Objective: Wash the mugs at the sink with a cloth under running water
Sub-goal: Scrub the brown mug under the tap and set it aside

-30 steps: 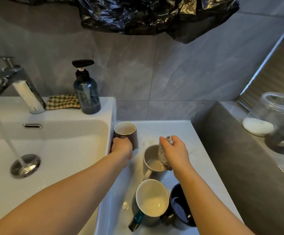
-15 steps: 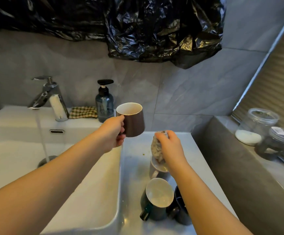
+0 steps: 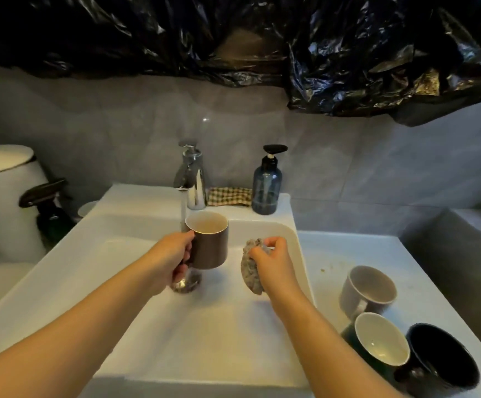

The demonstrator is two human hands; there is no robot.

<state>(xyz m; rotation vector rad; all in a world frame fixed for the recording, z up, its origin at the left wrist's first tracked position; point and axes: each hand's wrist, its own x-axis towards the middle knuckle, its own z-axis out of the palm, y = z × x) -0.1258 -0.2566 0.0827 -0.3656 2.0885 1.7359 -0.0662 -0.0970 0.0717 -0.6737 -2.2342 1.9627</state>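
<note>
In the head view, the left hand (image 3: 176,259) is gripping the brown mug (image 3: 209,245) upright over the sink (image 3: 147,326). Its fingers are curling round the handle, and the rim is just beside the running water (image 3: 182,211). The right hand (image 3: 272,261) is pinching the crumpled cloth (image 3: 250,272), which is hanging below its fingertips.

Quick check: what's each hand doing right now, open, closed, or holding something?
Left hand: closed on the handle of the brown mug.
Right hand: closed around the wadded cloth.
</note>
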